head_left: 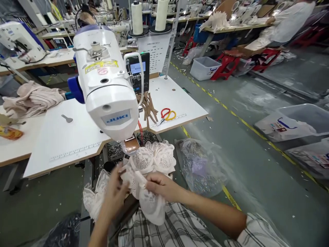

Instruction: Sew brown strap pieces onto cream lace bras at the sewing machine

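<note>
A pale pink lace bra (152,206) hangs in front of my lap, below the head of a white sewing machine (110,82). My right hand (160,186) is closed on it, pinching a light strip of its edge between thumb and fingers. On the other side, my left hand (114,190) is curled at the bra's left part, its fingers somewhat blurred by motion. More lace cups (156,156) bunch up just beyond my hands, under the machine's front end. Another lace piece (95,195) hangs to the left, partly behind my left forearm.
Red and yellow scissors (168,115) and brown strips (149,106) lie on the white table (180,96) at right. A grey flat tool (66,118) and folded beige fabric (33,99) are at left. A clear plastic bag (203,168) stands on the floor beside me.
</note>
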A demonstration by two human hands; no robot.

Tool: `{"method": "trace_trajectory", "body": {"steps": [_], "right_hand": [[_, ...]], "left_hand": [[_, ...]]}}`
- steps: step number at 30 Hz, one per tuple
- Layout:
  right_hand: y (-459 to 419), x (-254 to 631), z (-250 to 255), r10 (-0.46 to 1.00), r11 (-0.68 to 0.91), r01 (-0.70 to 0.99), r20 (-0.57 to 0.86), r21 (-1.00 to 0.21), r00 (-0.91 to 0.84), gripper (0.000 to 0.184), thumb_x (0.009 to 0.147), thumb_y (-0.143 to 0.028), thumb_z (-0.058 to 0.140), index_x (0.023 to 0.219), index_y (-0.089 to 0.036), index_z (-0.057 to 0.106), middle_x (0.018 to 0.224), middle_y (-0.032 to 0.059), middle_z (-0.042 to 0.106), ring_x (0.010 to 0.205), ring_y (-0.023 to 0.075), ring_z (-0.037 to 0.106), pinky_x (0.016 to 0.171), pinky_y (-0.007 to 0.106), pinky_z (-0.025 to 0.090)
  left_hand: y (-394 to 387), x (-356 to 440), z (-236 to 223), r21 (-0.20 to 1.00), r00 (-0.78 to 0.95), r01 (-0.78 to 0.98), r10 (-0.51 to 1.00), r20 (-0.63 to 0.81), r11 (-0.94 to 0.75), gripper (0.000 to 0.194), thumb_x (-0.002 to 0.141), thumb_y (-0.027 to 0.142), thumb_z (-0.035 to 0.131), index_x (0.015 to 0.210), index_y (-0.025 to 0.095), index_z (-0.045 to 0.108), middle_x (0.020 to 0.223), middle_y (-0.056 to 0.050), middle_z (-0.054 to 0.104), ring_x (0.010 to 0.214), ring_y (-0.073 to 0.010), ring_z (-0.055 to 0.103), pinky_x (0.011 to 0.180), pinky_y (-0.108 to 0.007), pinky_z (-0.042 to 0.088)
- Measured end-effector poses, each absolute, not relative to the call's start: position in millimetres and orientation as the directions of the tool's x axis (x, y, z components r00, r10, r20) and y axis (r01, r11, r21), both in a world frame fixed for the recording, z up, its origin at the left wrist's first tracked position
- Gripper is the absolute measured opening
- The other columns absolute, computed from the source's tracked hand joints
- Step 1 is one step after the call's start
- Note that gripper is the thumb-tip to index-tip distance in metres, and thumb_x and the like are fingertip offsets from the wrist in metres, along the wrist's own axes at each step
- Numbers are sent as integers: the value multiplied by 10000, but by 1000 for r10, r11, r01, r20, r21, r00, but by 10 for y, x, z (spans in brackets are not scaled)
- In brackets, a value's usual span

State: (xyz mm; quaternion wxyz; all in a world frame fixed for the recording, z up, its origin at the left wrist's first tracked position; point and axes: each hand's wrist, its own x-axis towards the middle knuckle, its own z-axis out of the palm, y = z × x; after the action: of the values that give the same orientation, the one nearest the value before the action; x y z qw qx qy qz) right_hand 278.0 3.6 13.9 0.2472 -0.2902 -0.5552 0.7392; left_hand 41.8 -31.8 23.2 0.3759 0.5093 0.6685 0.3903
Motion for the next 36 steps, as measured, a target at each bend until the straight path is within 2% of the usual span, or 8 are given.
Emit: {"method": "trace_trajectory", "body": {"steps": [4, 7, 10, 16, 23, 27, 31, 36], "right_hand": [[582, 2805, 159, 637, 19, 229, -165, -973, -753, 446, 905, -569, 484, 772, -158, 598, 673, -14, 526, 604, 98, 455, 570, 221, 348], [1338, 2904, 122, 940, 202, 665, -49, -719, -338, 362, 911, -518, 510, 925, -174, 623, 878, 50, 631, 754, 157, 545, 652, 263, 377], [2044, 2897, 60, 980, 146, 720, -2, -679, -200, 372, 833, -456, 644, 963, -110, 597, 1072, 169, 590, 927, 252, 547, 739, 326, 382], [2472, 2833, -10, 970, 127, 518, -2, -846, -242, 123, 862, -257, 580, 827, -140, 572, 1016, 110, 596, 947, 208, 562, 808, 315, 420], [1442, 2766, -55, 813, -51, -1, -41, -999, -581, 487, 882, -591, 502, 1164, -194, 502, 812, -5, 622, 552, 57, 555, 544, 195, 482], [778, 2668, -10, 572, -515, -385, 28, -766, -819, 445, 769, -432, 751, 1081, -195, 539, 781, -10, 656, 594, 80, 632, 578, 207, 523], [632, 2629, -6, 576, -614, -425, -10, -665, -817, 333, 768, -302, 774, 993, -182, 559, 766, -10, 679, 625, 87, 655, 614, 204, 532], [606, 2603, -150, 491, -847, -409, -204, -341, -847, 449, 706, -324, 818, 1073, -208, 585, 854, -24, 677, 634, 46, 631, 633, 144, 497]], "left_hand": [[-298, 944, -9, 903, 106, 33, 897, -430, 429, 452, 826, 606, 570, 726, 166, 596, 696, -53, 632, 702, -215, 586, 668, -328, 474], [-221, 1088, 11, 898, 88, 16, 894, -439, 439, 431, 878, 583, 519, 753, 171, 544, 634, 14, 529, 596, -136, 480, 599, -256, 401], [-113, 1114, 144, 906, 90, 107, 903, -419, 410, 443, 874, 577, 537, 690, 177, 488, 610, 41, 426, 587, -117, 396, 576, -233, 330], [-29, 1017, 284, 881, -18, 242, 910, -414, 406, 449, 889, 582, 498, 701, 175, 509, 651, 13, 467, 638, -147, 436, 599, -253, 347], [-52, 874, 558, 905, -106, 100, 909, -404, 414, 418, 837, 558, 597, 710, 159, 599, 602, 10, 501, 566, -121, 411, 524, -223, 312], [-15, 829, 729, 910, 6, 141, 919, -393, 389, 343, 825, 515, 633, 889, 180, 666, 719, -15, 576, 641, -147, 479, 556, -227, 349], [15, 809, 647, 885, 255, 126, 847, -465, 448, 425, 857, 554, 572, 708, 157, 604, 557, 48, 362, 508, -85, 266, 489, -227, 213], [-48, 864, 539, 907, 163, 78, 892, -421, 414, 419, 897, 502, 537, 640, 172, 503, 556, 57, 295, 512, -84, 231, 493, -244, 182]]}}
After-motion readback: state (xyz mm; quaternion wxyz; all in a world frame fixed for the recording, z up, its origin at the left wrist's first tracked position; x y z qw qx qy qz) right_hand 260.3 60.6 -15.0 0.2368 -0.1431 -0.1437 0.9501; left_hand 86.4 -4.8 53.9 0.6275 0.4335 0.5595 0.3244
